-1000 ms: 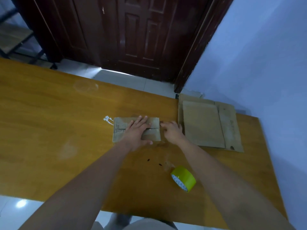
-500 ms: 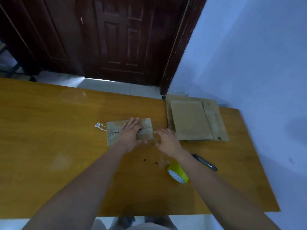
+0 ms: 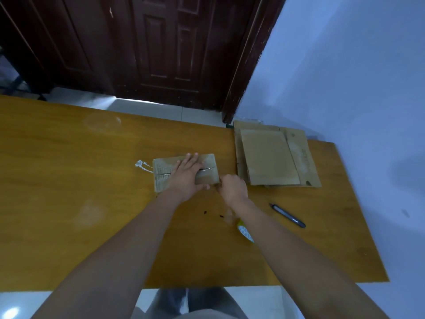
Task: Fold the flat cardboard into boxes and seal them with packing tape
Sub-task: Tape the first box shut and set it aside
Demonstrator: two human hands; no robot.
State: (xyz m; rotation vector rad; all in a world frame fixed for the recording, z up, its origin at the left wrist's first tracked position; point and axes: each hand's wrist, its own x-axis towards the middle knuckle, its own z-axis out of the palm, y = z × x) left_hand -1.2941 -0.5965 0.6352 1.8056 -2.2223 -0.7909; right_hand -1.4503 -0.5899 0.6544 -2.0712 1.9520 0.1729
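1. Centrally in the head view, a small folded cardboard box [image 3: 184,172] lies on the wooden tabletop [image 3: 69,192], its two top flaps meeting along a seam.
2. The left hand [image 3: 187,178] lies flat on the box, fingers straight and spread across the seam, thumb along the near edge.
3. The right hand [image 3: 233,188] sits just right of the box at its near right corner, fingers curled; whether it pinches anything cannot be told.
4. At right of centre, a stack of flat cardboard [image 3: 273,157] rests on the tabletop by the blue wall [image 3: 356,77].
5. Below the stack, a dark pen [image 3: 287,215] lies slanted on the tabletop.
6. A yellow tape roll [image 3: 245,231] peeks out beside the right forearm, mostly hidden.
7. Left of the box sits a small white scrap [image 3: 141,165].
8. Across the upper frame stands a dark wooden door [image 3: 172,54].
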